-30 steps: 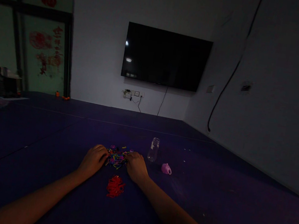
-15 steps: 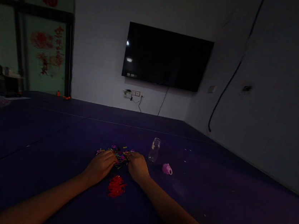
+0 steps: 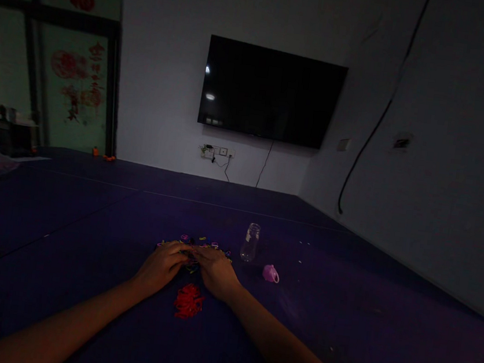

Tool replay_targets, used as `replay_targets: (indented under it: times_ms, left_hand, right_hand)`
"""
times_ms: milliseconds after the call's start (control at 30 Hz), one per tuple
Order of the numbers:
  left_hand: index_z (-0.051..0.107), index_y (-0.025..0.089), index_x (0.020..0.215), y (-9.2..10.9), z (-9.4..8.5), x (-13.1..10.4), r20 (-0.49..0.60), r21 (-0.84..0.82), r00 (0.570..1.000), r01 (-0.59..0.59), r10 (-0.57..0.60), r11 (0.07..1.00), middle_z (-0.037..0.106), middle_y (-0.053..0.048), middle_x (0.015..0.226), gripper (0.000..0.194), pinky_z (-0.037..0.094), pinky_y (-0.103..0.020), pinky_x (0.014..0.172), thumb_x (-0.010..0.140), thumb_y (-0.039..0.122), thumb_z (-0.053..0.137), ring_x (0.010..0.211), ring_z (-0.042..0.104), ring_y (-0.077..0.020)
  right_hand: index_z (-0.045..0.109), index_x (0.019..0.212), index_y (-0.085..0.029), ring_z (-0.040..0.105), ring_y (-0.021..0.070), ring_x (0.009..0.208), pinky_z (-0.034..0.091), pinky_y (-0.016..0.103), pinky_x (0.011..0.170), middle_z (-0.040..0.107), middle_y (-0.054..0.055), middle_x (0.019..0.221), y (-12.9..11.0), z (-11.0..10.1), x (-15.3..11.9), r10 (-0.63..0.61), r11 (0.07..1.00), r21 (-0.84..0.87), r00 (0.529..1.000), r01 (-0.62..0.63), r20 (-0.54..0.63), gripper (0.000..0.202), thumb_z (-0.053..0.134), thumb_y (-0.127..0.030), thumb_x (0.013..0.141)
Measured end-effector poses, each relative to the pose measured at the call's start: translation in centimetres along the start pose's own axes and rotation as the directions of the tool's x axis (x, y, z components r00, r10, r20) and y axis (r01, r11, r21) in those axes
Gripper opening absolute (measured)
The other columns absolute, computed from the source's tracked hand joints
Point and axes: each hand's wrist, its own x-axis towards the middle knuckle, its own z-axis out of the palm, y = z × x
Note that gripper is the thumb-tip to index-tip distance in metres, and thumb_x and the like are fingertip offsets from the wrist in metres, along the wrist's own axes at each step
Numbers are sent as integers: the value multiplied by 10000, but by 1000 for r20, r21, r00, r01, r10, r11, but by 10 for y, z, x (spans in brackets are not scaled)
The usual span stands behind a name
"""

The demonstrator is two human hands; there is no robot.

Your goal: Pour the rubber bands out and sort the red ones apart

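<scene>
our left hand (image 3: 165,263) and right hand (image 3: 217,269) cover small multicoloured plastic-looking loops (image 3: 191,268) (can't tell the grip), so careless sweeping could scatter them

Dim head cam looks fwd/down over purple surface (image 3: 362,312), TV (image 3: 274,92) prob. well off.

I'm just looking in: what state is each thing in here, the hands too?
Clear bottle: upright, mouth uncovered.
Pink looped cap: off the bottle, lying beside it.
Red pieces: heaped loosely.
Mixed-colour pieces: loosely bunched, partly covered by the hands.
Left hand: over the mixed-colour pieces; grip unclear.
Right hand: same, fingers near the left's; grip unclear.
Television: wall-mounted, screen dark.
</scene>
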Motion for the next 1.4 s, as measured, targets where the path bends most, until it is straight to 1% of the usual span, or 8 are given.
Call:
replay_targets:
  times_ms: [100, 433, 533, 633, 767, 867, 1067, 1400]
  left_hand:
    - [670, 209, 848, 1, 0, 1, 23, 1, 1000, 6, -6, 1000, 654, -48, 1073, 201, 476, -389, 870, 829, 84, 513, 998, 575, -205]
    - [658, 187, 793, 1, -1, 2, 32, 9, 999, 34, -34, 999, 662, -37, 823, 184, 472, -327, 732, 834, 86, 510, 810, 590, -183]
    - [664, 191, 791, 2, -2, 2, -3, 7, 1000, 21, -21, 1000, 658, -37, 815, 194, 466, -322, 721, 817, 73, 513, 787, 586, -177]
    - [668, 186, 785, 5, -4, 3, -32, -16, 999, -9, 9, 1000, 651, -37, 789, 195, 460, -312, 702, 835, 98, 501, 756, 582, -169]
    - [667, 175, 793, 14, -8, 3, -4, -125, 997, -82, 82, 989, 629, -42, 751, 188, 455, -291, 665, 860, 148, 493, 720, 576, -160]
    - [660, 173, 796, 22, -9, 1, 34, -208, 991, -117, 126, 971, 617, -43, 735, 170, 454, -287, 653, 854, 173, 500, 701, 571, -157]
    - [595, 179, 689, 36, -10, -2, 115, -301, 983, -103, 143, 948, 581, -34, 648, 175, 426, -283, 599, 818, 196, 478, 630, 537, -156]
    - [578, 183, 653, 41, -14, -3, 175, -380, 976, -55, 131, 923, 539, -15, 573, 193, 375, -270, 558, 800, 240, 465, 578, 508, -152]
  right_hand:
    - [539, 1259, -138, 519, 190, 1167, 404, 337, 990, 551, 95, 1302, 0, 1, -1, -55, 998, -3, 998, 55, 6, 469, 379, -77, 823]
    - [529, 1273, -159, 521, 178, 1174, 401, 335, 1000, 542, 91, 1313, -3, -2, 0, -106, 994, -19, 994, 107, 40, 476, 382, -86, 826]
    - [539, 1263, -139, 512, 184, 1185, 386, 334, 1020, 539, 99, 1316, -2, -2, 0, -39, 999, -27, 999, 40, 32, 478, 390, -76, 813]
    - [550, 1250, -111, 492, 202, 1211, 372, 338, 1032, 510, 123, 1340, 1, 0, 0, 111, 992, -57, 993, -109, 34, 472, 392, -68, 807]
    - [571, 1225, -153, 464, 215, 1240, 376, 347, 1024, 437, 104, 1404, 4, -1, 0, 229, 972, -77, 971, -224, 68, 466, 412, -70, 795]
    - [577, 1215, -177, 459, 223, 1245, 378, 359, 1020, 402, 93, 1430, 3, -2, 0, 235, 970, -76, 968, -229, 88, 454, 427, -83, 797]
    - [590, 1193, -195, 492, 219, 1211, 401, 357, 995, 455, 87, 1394, 1, -5, -1, 242, 968, -88, 967, -235, 85, 439, 415, -81, 807]
    - [612, 1160, -189, 494, 228, 1202, 407, 362, 984, 513, 100, 1337, 2, -2, -1, 224, 973, -67, 973, -220, 63, 426, 422, -71, 797]
